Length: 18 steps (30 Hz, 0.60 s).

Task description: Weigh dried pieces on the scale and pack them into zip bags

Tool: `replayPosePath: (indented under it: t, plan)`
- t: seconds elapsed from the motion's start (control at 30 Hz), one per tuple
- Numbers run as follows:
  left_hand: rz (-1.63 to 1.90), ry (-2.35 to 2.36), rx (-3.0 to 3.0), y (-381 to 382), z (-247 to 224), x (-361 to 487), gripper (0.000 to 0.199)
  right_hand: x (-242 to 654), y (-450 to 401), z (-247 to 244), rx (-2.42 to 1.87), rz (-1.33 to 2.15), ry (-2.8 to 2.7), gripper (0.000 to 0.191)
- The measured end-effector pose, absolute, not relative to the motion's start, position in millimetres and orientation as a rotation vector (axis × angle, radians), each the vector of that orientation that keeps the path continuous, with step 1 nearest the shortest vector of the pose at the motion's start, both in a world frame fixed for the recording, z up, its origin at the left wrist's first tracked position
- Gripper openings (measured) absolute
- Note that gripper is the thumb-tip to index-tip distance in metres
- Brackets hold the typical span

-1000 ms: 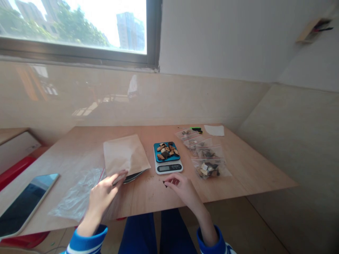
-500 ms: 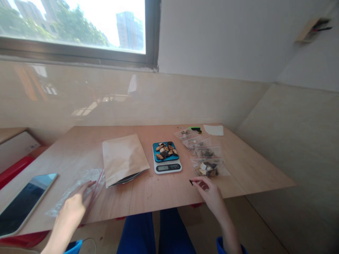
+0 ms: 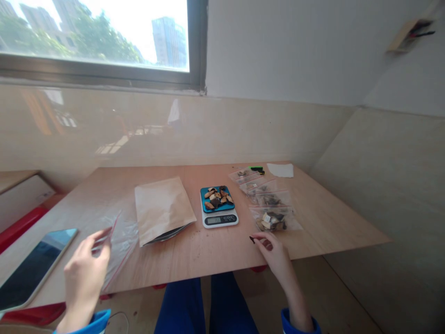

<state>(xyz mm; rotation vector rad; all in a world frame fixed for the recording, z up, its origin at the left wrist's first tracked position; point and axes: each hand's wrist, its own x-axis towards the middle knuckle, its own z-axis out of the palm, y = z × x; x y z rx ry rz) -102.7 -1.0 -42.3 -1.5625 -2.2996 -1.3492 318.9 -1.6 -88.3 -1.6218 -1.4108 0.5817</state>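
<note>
Since the earlier frame, your left hand point(image 3: 85, 273) has risen from lying flat on a clear plastic zip bag point(image 3: 121, 241) and now pinches its red-sealed edge, fingers narrow, lifting that edge off the pale plywood desk point(image 3: 330, 232). Your right hand point(image 3: 274, 253) stays narrow, its fingertips holding a small dark chip point(image 3: 252, 239) over the desk, just beside a filled zip bag of mixed chips point(image 3: 274, 219). Between your hands lie a tan kraft-paper envelope point(image 3: 163, 211) and a white digital scale point(image 3: 219, 220), whose blue tray point(image 3: 217, 198) carries a heap of brown-and-cream chips. A dark-screened tablet point(image 3: 34, 264) lies at the desk's left edge.
</note>
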Motion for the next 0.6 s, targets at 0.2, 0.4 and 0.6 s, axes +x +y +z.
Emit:
replayPosePath:
  t: [0.2, 0.4, 0.6]
  plan:
    - [-1.546, -2.19, -1.594, -9, -16, -64, 0.036, 308, -6, -85, -1.539, 0.729, -1.317, 0.031]
    - [-1.81, -2.299, -1.882, -14, -19, -24, 0.039, 312, -1, -90, -1.603, 0.604, -1.399, 0.027]
    - [-1.926, -2.128, -2.115, -11, -28, -6, 0.038, 322, 8, -91, -1.67, 0.286, -1.591, 0.025]
